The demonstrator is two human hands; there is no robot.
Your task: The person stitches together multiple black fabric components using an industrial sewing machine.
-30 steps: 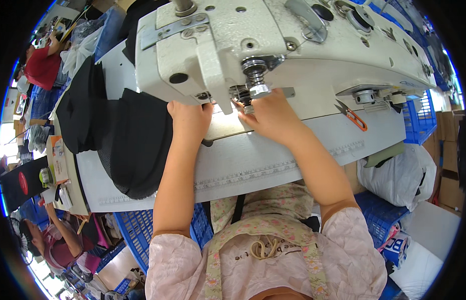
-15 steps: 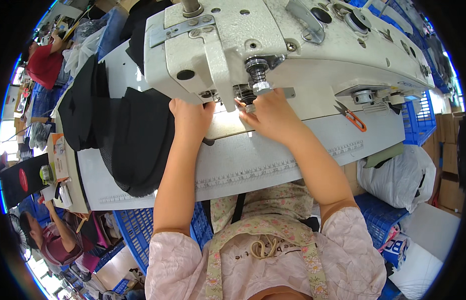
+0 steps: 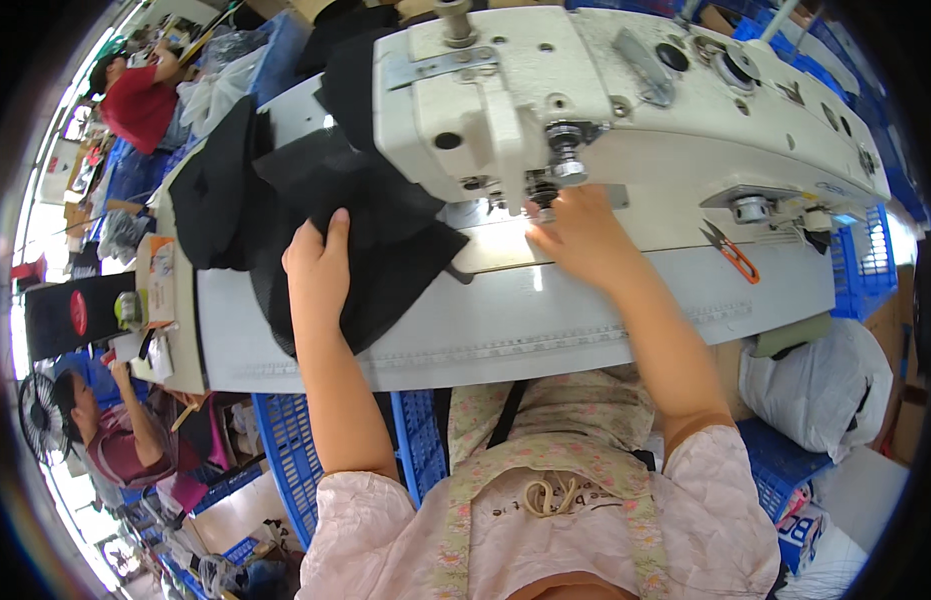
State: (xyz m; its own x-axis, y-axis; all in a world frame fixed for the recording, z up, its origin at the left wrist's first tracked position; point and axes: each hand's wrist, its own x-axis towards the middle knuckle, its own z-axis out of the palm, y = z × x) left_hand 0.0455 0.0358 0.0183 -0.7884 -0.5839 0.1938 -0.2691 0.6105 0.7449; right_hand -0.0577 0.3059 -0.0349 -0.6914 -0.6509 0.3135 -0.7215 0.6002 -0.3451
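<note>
My left hand (image 3: 319,268) lies at the black fabric piece (image 3: 390,265) to the left of the needle area, thumb stretched over it and the other fingers bent onto the cloth. The piece's pointed corner reaches toward the needle plate. At the white sewing machine (image 3: 435,130), my right hand (image 3: 582,238) is closed beside the presser foot area. Its fingertips are partly hidden by the machine head, so what they hold cannot be made out. More black fabric pieces (image 3: 215,190) are stacked farther left.
Orange-handled thread snips (image 3: 733,254) lie on the grey table (image 3: 465,335) at the right; a ruler strip runs along its front edge. Blue baskets (image 3: 420,440) stand below. A white plastic sack (image 3: 815,385) sits at the right. Two other people are at the left.
My left hand has left the needle area and moved left onto the black fabric. A fabric piece now spreads rightward from the pile. My right hand stays by the presser foot; the view has shifted.
</note>
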